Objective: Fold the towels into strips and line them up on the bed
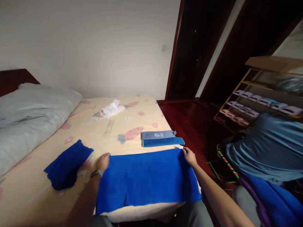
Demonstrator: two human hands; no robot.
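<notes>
A blue towel [151, 179] is spread at the near edge of the bed, hanging slightly over it. My left hand [103, 162] is closed on its far left corner, a watch on the wrist. At the far right corner, my right hand [189, 156] pinches the same towel beside a small white tag. Just beyond lie two folded cloths, a grey one with lettering [158, 135] and a dark blue one [163, 142]. A crumpled blue cloth [68, 165] rests left of my left hand.
A white plastic bag [113, 108] lies farther back on the patterned bed sheet [127, 121]. Grey bedding [35, 116] covers the left side. To the right stand a shoe rack [258, 85] and a heap of fabric [267, 148].
</notes>
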